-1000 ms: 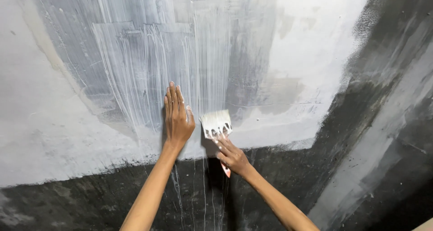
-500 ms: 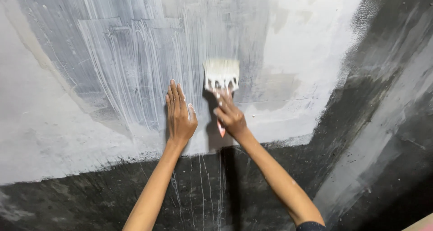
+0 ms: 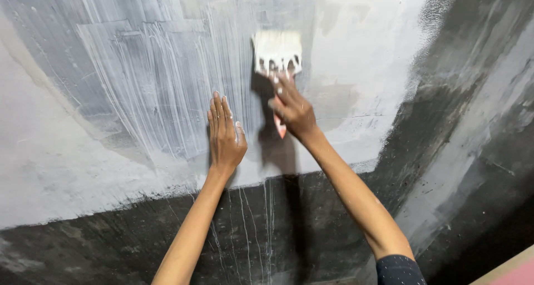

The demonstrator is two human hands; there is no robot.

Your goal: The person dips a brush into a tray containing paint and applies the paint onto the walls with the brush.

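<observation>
White-coated brush (image 3: pixel 277 52), right hand (image 3: pixel 293 109), wall (image 3: pixel 139 84)

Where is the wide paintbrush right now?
In the head view, the paintbrush is up near the top centre, pressed against the wall, held by the right hand, above and right of the left hand.

Dim, even light; hard shadow under the brush (image 3: pixel 277 52); edges soft.

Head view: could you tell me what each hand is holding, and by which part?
The right hand grips the brush by its reddish handle. The left hand holds nothing, flat on the wall.
</observation>
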